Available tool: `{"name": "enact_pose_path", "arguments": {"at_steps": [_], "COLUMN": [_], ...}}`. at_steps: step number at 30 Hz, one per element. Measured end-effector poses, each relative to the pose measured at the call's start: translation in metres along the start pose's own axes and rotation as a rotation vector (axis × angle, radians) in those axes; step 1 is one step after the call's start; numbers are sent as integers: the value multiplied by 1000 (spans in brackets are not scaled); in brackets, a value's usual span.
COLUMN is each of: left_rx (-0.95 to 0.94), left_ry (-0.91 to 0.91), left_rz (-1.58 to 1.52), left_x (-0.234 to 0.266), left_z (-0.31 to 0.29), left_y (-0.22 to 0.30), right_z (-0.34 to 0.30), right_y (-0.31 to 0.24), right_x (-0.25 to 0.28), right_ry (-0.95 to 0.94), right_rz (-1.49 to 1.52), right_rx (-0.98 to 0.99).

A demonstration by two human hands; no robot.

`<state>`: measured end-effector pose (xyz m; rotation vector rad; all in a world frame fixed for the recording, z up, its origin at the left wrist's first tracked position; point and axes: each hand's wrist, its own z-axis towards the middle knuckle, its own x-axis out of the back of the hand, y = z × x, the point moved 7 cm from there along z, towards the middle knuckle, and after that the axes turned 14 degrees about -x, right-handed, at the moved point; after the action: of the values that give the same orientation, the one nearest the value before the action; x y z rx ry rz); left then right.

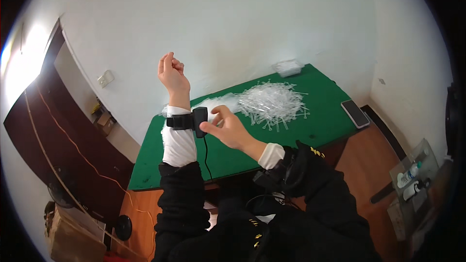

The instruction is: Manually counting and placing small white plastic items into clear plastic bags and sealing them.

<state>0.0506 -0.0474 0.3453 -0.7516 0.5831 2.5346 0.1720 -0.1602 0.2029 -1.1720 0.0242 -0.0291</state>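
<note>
My left hand (172, 71) is raised above the table's left side, fingers curled in loosely, with nothing visible in them. A black strap (180, 122) circles the left wrist over the white cuff and carries a small black box-shaped device (200, 122) with a cable hanging down. Beside that device is my right hand (227, 128), its fingers bent and apart; the thumb tip is at the device's edge, and whether it touches I cannot tell. Beyond the right hand lies a pile of thin clear plastic sticks (272, 103). Clear plastic bags (218, 103) lie partly behind my hands.
A green-topped table (320, 116) stands against the wall. On it are a clear box (289, 68) at the back and a phone (356, 114) at the right edge. An orange cord (80, 148) runs down the left. A bottle (414, 170) stands on a glass shelf at right.
</note>
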Motion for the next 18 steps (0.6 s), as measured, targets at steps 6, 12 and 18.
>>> {"name": "enact_pose_path", "arguments": {"at_steps": [6,12,18], "left_rx": [-182,-744,-1039], "left_ry": [-80,-309,-622], "left_rz": [103,782,859], "left_x": [-31,-38,-66], "left_z": [-42,-58,-83], "left_y": [5,50,62], "right_z": [-16,-68,-65], "right_y": [-3,27,26], "right_x": [2,-25,-42], "right_ry": [-31,-65,-41], "right_rz": [-2,185,256], "right_rx": [3,-109,-121]}}
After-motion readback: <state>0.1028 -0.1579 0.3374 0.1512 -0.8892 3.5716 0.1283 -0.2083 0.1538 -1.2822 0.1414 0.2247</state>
